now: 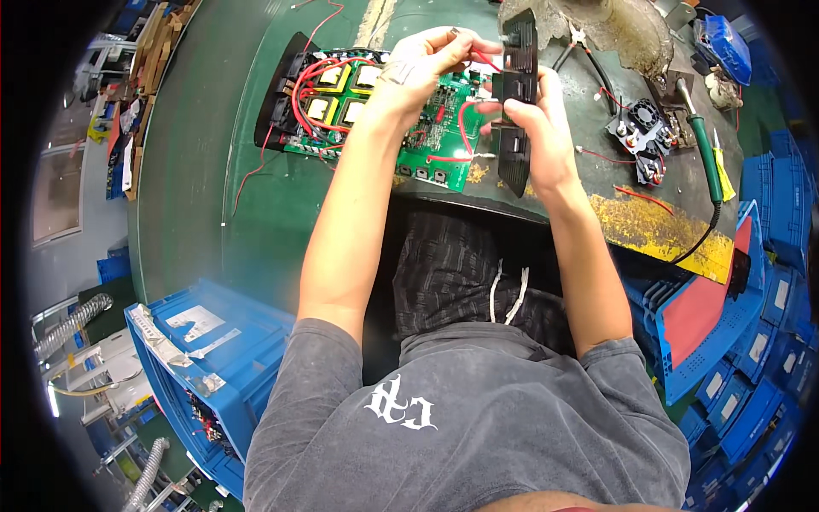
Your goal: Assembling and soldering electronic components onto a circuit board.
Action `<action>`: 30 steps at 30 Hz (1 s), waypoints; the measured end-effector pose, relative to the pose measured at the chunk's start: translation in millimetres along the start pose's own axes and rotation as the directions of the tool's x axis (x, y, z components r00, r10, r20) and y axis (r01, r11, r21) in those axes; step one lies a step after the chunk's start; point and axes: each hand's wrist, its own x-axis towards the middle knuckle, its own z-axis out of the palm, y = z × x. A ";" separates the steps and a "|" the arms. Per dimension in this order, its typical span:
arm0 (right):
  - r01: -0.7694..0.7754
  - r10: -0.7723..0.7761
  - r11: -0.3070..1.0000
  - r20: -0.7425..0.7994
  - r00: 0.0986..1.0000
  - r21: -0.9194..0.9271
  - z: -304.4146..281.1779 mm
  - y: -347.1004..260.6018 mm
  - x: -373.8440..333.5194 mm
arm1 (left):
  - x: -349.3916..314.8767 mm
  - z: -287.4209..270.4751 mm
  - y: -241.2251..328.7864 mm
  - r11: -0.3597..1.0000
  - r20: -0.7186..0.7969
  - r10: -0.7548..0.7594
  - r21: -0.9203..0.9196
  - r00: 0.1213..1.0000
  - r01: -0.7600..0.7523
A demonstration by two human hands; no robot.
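Observation:
A green circuit board (431, 141) with yellow-wrapped transformers (331, 77) and looping red wires (299, 96) lies on the bench in front of me. At its left end stands a black panel (278, 107). My right hand (548, 128) grips a second black slotted end panel (518, 158), held on edge at the board's right end. Above the board, my left hand (426, 61) has thumb and forefinger pinched on a thin red wire (485, 58) beside that panel. A thicker red wire (463, 128) curves from the board toward the panel.
To the right are a small fan assembly (641, 128), a green-handled soldering iron (704, 154), black-handled pliers (589, 64) and a loose red wire (644, 200). The green bench (192, 183) ends at a worn yellow edge. Blue crates (217, 341) stand below on both sides.

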 end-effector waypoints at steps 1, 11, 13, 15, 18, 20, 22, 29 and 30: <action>-0.006 0.006 0.999 -0.016 1.000 0.039 -1.1 3.0 5.1 | 2.5 -1.9 -1.9 1.000 -0.014 -0.017 -0.022 1.000 0.017; -0.046 0.046 0.999 0.070 0.996 0.007 -11.9 3.3 7.3 | 4.2 -2.4 -4.3 0.964 -0.039 0.143 0.234 0.989 -0.130; -0.053 0.056 0.994 0.033 0.998 -0.093 -15.9 1.5 9.2 | 5.5 -9.0 -14.5 0.877 -0.028 0.312 0.393 0.950 -0.276; -0.079 0.091 0.984 0.070 0.993 -0.157 -23.6 -2.1 11.6 | 4.8 -7.8 -12.6 0.785 -0.007 0.366 0.539 0.931 -0.305; -0.136 0.163 0.968 0.120 0.979 -0.209 -26.1 -4.9 14.9 | 5.3 -4.8 -3.8 0.608 0.028 0.461 0.719 0.887 -0.338; -0.131 0.152 0.977 0.114 0.982 -0.167 -28.1 -2.6 17.7 | 6.7 -9.9 -2.9 0.418 0.145 0.521 0.815 0.841 -0.400; -0.126 0.146 0.977 0.109 0.983 -0.171 -30.2 -1.8 22.4 | 5.4 -1.5 10.3 0.492 0.087 0.459 0.804 0.884 -0.334; -0.152 0.193 0.962 0.168 0.967 -0.228 -16.0 -9.3 27.0 | 9.5 -17.6 17.9 0.487 0.290 0.369 0.749 0.883 -0.450; -0.146 0.181 0.967 0.165 0.970 -0.208 -18.6 -7.2 30.5 | 6.4 -17.4 17.3 0.488 0.284 0.369 0.751 0.885 -0.444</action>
